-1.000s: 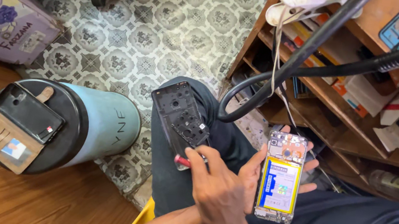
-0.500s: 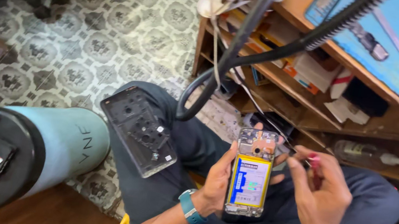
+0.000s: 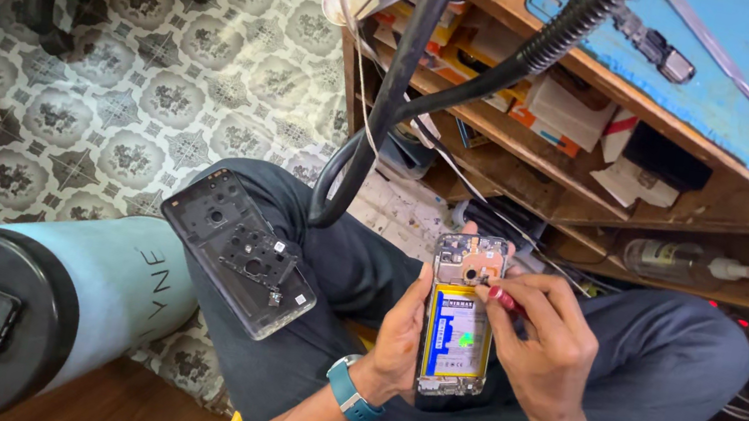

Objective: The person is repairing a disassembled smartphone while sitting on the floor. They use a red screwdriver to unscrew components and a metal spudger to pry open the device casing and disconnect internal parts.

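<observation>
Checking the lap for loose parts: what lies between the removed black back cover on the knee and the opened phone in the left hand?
In the head view, only dark trouser leg lies between back cover and opened phone, held by the left hand.

The phone (image 3: 461, 318) stands upright between the two hands, over the lap. The left hand (image 3: 402, 332) holds it, with its fingers behind the phone and its thumb on the left edge. The right hand (image 3: 546, 346) is just right of the phone. Its fingertips (image 3: 485, 293) touch the phone near the top and pinch a small tool (image 3: 506, 302). The back cover (image 3: 238, 251) lies on the knee, well left of the left fingers. A drum (image 3: 92, 290) lies further left. The shelf (image 3: 600, 193) is beyond the fingers.
</observation>
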